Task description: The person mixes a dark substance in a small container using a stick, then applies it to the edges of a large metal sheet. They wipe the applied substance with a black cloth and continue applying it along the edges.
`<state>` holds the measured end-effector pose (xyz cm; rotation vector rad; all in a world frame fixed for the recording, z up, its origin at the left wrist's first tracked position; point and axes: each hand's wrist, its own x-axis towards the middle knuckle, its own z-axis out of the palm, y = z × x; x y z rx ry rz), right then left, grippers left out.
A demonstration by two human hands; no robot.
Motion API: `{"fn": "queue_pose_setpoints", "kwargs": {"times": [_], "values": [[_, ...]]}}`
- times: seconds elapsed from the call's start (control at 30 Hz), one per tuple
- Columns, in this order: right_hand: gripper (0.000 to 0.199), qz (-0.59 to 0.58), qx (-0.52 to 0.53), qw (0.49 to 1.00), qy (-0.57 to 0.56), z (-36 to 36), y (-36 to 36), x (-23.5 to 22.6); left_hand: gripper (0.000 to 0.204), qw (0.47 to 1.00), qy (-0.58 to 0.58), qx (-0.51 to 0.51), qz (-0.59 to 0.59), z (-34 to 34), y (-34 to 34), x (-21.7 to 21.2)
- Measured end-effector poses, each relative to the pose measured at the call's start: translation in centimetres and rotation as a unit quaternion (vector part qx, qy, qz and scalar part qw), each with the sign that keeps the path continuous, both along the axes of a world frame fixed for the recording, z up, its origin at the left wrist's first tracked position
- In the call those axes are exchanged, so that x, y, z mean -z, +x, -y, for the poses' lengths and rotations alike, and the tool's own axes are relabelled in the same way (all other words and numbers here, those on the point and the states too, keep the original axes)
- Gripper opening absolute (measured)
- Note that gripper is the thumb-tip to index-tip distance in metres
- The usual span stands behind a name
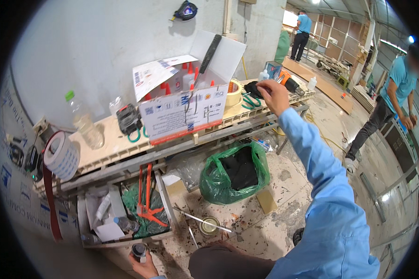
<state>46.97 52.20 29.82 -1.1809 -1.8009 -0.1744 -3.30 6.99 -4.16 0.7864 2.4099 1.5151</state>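
Observation:
My left hand [145, 267], low in the view, is wrapped round a small bottle with a black cap [138, 250]. My right hand [275, 96] reaches out over the bench with its fingers pressed together. Whether something small is between them cannot be made out. Just beside its fingertips lies a crumpled black thing [251, 87], with green-handled scissors [250, 102] below. To the left stands an open white cardboard box [181, 114] of red-tipped bottles [190, 76]. Behind the hand an orange heat gun [291, 83] rests on the bench.
The bench [109, 139] runs along the wall, bearing a clear bottle [86, 123] and a tape roll [61, 156]. Underneath are a green bag [212, 179] and a crate [170, 204] with an orange caulking gun [146, 195]. Two people in blue [398, 81] stand at the right and far back.

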Motion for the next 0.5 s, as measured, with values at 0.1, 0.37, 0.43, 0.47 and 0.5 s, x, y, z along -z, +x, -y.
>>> {"fn": "queue_pose_setpoints", "kwargs": {"times": [0.1, 0.37, 0.43, 0.47, 0.5], "values": [[0.017, 0.113, 0.023, 0.991, -0.061, -6.3, 2.3, -1.2, 0.056, 0.993, -0.054, 0.002, -0.109, 0.5, 1.2, -4.4], [0.018, 0.078, 0.118, 0.989, -0.055, -15.7, 3.7, -4.5, 0.059, 0.994, -0.073, -0.025, -0.081, -1.2, 2.5, -19.7], [0.018, 0.008, 0.159, 0.987, -0.026, -17.2, 5.8, -6.4, 0.057, 0.991, -0.071, -0.012, -0.111, -1.4, 3.3, -23.3], [0.017, -0.035, 0.178, 0.982, -0.052, -17.4, 7.2, -7.2, 0.056, 0.989, -0.082, -0.012, -0.118, -1.5, 3.9, -25.1], [0.017, -0.015, 0.186, 0.980, -0.068, -17.5, 8.6, -7.7, 0.055, 0.988, -0.093, -0.010, -0.125, -1.7, 4.6, -26.8]]}}
